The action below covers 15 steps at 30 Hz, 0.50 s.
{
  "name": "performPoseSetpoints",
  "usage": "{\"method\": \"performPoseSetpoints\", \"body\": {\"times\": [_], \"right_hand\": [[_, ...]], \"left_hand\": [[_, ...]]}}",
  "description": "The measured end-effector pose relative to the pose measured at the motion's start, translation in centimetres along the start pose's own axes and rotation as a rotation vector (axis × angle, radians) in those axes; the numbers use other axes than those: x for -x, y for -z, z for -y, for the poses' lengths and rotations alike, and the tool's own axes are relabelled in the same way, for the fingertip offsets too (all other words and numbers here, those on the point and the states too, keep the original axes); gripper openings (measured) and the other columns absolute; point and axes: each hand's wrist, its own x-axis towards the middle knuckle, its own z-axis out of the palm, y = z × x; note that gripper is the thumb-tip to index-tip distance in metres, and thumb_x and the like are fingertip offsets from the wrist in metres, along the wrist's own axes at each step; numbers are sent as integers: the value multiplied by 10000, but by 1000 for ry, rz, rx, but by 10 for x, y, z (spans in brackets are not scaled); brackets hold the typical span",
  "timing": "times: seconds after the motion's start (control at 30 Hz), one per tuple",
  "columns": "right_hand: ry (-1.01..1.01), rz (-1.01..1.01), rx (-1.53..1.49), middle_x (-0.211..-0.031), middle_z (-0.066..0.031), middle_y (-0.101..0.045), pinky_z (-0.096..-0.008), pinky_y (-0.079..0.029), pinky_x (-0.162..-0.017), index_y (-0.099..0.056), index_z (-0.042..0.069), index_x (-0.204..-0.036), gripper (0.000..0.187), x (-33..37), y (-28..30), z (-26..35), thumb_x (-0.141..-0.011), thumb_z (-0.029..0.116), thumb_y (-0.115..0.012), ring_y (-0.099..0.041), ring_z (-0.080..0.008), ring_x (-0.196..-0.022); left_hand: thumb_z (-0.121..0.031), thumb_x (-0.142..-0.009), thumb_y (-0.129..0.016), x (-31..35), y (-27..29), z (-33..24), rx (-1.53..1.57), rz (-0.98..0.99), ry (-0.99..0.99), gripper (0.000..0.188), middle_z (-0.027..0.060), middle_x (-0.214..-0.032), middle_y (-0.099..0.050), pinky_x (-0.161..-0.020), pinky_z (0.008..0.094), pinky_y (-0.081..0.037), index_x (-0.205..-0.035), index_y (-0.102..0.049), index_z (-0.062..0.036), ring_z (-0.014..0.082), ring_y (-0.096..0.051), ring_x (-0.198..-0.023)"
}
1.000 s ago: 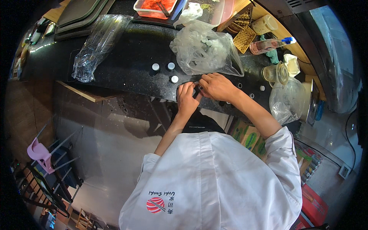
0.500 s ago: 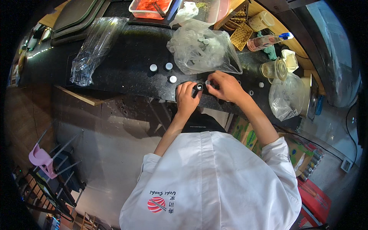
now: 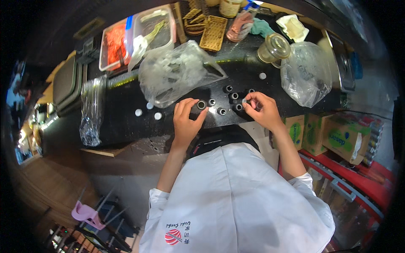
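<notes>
My left hand (image 3: 187,120) is closed around a small dark bottle (image 3: 201,104), whose round uncapped mouth faces up. To its right, my right hand (image 3: 263,111) pinches a small pale cap (image 3: 244,101) between thumb and fingertips. Several small dark bottles (image 3: 234,96) with uncapped necks stand on the black counter (image 3: 122,124) between and beyond my hands. Left of my left hand is a loose group of 3 small bottles with white caps (image 3: 157,116). A lone white cap (image 3: 262,76) lies farther back on the right.
A clear plastic bag (image 3: 168,71) of pale pieces lies behind my left hand, with another bag (image 3: 308,76) at the right. Farther back are a tub of orange food (image 3: 116,44), a woven basket (image 3: 213,33) and a glass jar (image 3: 274,48). Cardboard boxes (image 3: 344,137) stand below right.
The view has swung right, showing more uncapped bottles. My right hand, close beside the left-hand bottle before, is now farther right of it, with the pale cap in its fingertips.
</notes>
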Motion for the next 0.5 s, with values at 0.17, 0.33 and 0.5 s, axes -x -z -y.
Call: {"method": "performPoseSetpoints", "body": {"times": [0.17,0.33,0.5], "right_hand": [[-60,-82,-34,-733,-28,-543,-307,-467,-620,-684,53,-1007,224,24,56,-38,-852,167,-799,-550,-155,-647],[-204,-178,-72,-745,-24,-545,-309,-476,-642,-682,63,-1004,211,37,108,-80,-857,169,-791,-563,-166,-665],[-155,-258,-203,-755,-13,-559,-289,-471,-659,-678,54,-994,194,40,145,-126,-867,158,-781,-548,-118,-683]], "left_hand": [[-123,-780,-877,-56,-45,-54,6,102,-28,326,109,-1037,-701,-825,351,-530,-1040,-710,-19,242,-650,-945],[-166,-782,-882,-115,-115,-97,52,161,-45,339,118,-1007,-699,-765,347,-534,-1025,-708,-6,240,-643,-861],[-166,-780,-884,-154,-181,-121,61,155,-40,351,111,-1003,-696,-720,331,-509,-1027,-709,12,205,-636,-830]]}}
